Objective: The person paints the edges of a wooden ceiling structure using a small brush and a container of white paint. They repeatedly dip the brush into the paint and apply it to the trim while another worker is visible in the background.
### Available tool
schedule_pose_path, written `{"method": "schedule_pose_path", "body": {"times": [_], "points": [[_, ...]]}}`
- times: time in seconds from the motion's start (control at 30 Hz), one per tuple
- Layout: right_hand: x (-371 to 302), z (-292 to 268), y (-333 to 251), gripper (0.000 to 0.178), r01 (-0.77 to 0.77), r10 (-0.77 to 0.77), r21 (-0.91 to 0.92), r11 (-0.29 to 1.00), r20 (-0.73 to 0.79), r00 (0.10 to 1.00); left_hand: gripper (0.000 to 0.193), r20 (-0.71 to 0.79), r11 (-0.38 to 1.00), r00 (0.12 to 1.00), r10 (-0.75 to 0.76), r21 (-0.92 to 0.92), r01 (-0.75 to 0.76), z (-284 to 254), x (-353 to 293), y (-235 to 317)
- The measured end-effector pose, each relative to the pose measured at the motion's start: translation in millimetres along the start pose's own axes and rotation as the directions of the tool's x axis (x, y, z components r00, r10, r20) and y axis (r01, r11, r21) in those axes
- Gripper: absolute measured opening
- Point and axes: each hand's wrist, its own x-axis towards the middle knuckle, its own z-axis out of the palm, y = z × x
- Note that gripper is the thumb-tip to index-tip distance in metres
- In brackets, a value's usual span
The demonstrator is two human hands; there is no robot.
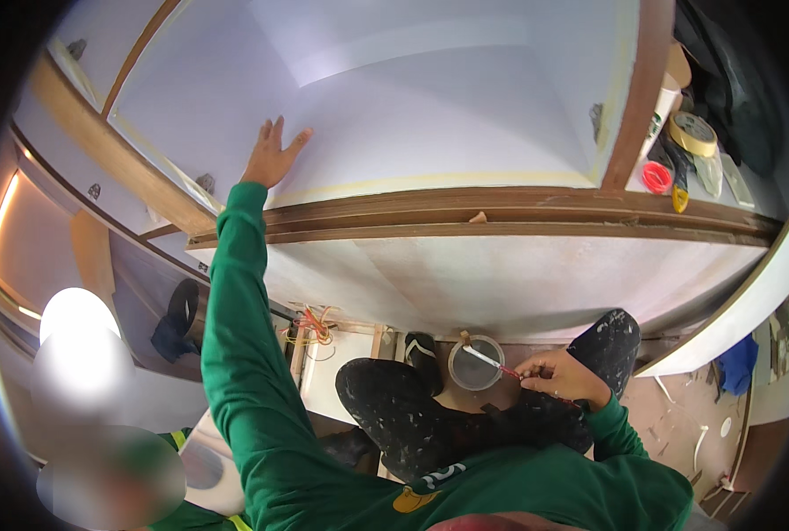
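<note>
My left hand (275, 157) reaches up into a pale, open cabinet compartment (430, 124). Its fingers are spread near the inner left wall; I cannot tell whether they press on it. Low in front of me, my right hand (561, 375) is closed round a slim paintbrush (485, 357) with a red handle and a long whitish shaft. The brush's tan tip lies over the rim of a round translucent tub (476, 379) on the floor between my knees. Yellowish tape edges the compartment.
A tape roll (693, 133), a red lid-like ring (656, 177) and a yellow-tipped tool (680, 196) lie on the right ledge. Orange wires (313, 327) stick out below. Another person (116, 478) is at lower left. A curved white panel (731, 310) stands right.
</note>
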Motion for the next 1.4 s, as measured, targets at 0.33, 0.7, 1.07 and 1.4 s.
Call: {"method": "schedule_pose_path", "body": {"times": [0.33, 0.7, 1.07, 1.4], "points": [[-28.5, 2.6, 13.4, 0.022, 0.092, -0.087, 0.074, 0.993, -0.071, 0.994, 0.093, 0.372, 0.806, 0.716, 0.591, -0.289, -0.516, 43.9, -52.0, 208.0], [-53.3, -2.9, 24.7, 0.023, 0.007, 0.002, 0.038, 0.999, -0.241, 0.97, 0.082, 0.225, 0.936, 0.913, 0.339, 0.011, -0.351, 78.2, 95.1, 245.3], [-52.0, 0.7, 51.4, 0.015, 0.014, 0.038, 0.172, 0.985, -0.296, 0.954, 0.07, 0.433, 0.402, 0.387, 0.814, -0.901, 0.163, -22.4, -59.9, 277.0], [17.5, -17.0, 33.2, 0.018, -0.041, 0.042, 0.058, 0.997, -0.013, 0.999, 0.053, -0.125, 0.645, 0.989, -0.073, -0.762, -0.049, -107.3, -305.2, 77.6]]}}
